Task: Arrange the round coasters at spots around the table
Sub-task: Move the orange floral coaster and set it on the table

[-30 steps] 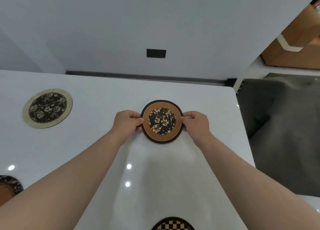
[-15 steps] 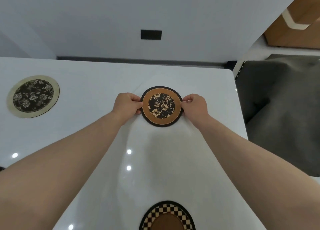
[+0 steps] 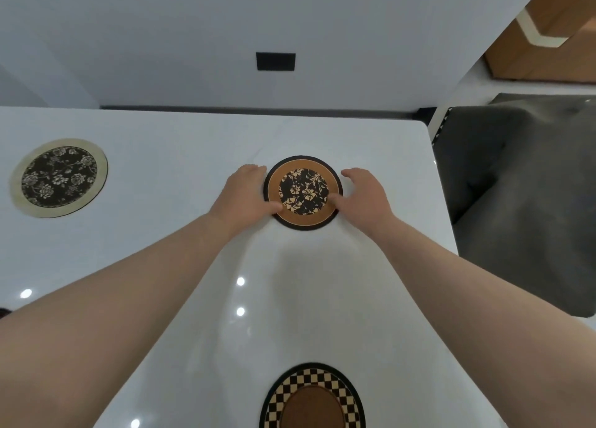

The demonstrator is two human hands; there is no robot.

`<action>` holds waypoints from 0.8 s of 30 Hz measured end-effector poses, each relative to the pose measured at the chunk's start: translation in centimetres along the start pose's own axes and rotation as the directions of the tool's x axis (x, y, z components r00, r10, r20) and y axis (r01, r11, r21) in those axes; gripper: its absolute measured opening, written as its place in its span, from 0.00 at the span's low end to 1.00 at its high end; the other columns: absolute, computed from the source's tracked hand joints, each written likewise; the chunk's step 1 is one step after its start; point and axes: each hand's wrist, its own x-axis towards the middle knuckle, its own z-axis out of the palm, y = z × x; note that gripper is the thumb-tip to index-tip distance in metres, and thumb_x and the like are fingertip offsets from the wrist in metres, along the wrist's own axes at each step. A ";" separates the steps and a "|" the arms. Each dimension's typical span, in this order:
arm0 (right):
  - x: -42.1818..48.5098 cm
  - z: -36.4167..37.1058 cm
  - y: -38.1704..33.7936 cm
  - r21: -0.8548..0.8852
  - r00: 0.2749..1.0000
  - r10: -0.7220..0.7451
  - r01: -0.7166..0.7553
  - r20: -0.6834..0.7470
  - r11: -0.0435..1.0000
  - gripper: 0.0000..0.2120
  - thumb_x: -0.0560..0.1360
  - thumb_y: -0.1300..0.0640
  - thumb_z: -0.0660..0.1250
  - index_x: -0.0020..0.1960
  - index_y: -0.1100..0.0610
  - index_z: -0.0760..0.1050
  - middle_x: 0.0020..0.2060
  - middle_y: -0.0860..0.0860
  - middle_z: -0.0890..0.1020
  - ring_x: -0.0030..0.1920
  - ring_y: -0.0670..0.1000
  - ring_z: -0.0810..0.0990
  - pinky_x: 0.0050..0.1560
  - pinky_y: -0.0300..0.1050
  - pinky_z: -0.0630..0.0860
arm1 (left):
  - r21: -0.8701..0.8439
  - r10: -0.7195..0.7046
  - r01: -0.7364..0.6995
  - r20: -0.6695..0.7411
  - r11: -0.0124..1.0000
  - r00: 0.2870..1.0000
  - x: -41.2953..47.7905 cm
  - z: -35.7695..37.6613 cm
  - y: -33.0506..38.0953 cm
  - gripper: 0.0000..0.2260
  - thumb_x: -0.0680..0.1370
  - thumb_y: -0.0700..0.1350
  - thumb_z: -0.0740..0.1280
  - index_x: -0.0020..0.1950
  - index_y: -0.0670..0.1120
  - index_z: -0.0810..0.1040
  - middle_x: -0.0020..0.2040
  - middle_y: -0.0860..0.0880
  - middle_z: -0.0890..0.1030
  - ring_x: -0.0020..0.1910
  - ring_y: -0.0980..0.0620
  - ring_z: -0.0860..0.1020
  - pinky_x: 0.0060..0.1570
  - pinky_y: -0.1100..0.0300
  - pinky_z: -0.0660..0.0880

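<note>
An orange coaster [image 3: 303, 192] with a black rim and a black floral centre lies flat on the white table [image 3: 180, 150], towards the far right corner. My left hand [image 3: 242, 195] is at its left edge and my right hand [image 3: 362, 195] at its right edge. The fingers of both hands are spread apart, and only the thumbs rest on the coaster's top. A larger cream-rimmed floral coaster [image 3: 59, 177] lies at the far left. A checkered coaster [image 3: 311, 398] with a brown centre lies at the near edge.
The table's right edge runs close to the orange coaster, with a dark grey upholstered seat [image 3: 522, 185] beyond it. A grey wall with a black plate [image 3: 275, 61] stands behind the far edge. A dark sliver [image 3: 4, 313] shows at the left border.
Both hands were pinching the orange coaster by its edges; now the fingers have opened and the coaster lies flat on the table. The view has shifted, showing more of the checkered coaster.
</note>
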 end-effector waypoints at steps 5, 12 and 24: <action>0.7 0.1 0.9 -0.374 0.971 -0.121 0.193 0.208 0.907 0.51 0.58 0.30 0.71 0.72 0.54 0.60 0.75 0.54 0.60 0.77 0.56 0.54 0.74 0.61 0.59 | 0.420 0.081 -0.111 0.090 0.900 0.993 0.6 0.7 -2.0 0.50 0.56 0.74 0.67 0.70 0.48 0.63 0.74 0.45 0.63 0.73 0.44 0.58 0.70 0.42 0.61; 1.0 0.2 2.0 -0.366 0.966 -0.166 0.231 0.200 0.901 0.51 0.58 0.30 0.71 0.74 0.51 0.59 0.77 0.54 0.60 0.77 0.56 0.55 0.75 0.60 0.57 | 0.402 0.094 -0.104 0.045 0.910 0.995 1.3 1.9 -2.6 0.50 0.55 0.75 0.65 0.73 0.54 0.61 0.75 0.47 0.63 0.75 0.44 0.57 0.71 0.40 0.58; 0.9 -0.1 1.6 -0.380 0.954 -0.197 0.273 0.227 0.884 0.46 0.61 0.32 0.72 0.71 0.55 0.63 0.71 0.55 0.66 0.71 0.56 0.62 0.70 0.57 0.64 | 0.381 0.017 -0.055 0.102 0.923 0.995 1.5 1.6 -1.0 0.41 0.59 0.68 0.68 0.69 0.54 0.63 0.71 0.44 0.64 0.73 0.39 0.58 0.69 0.35 0.57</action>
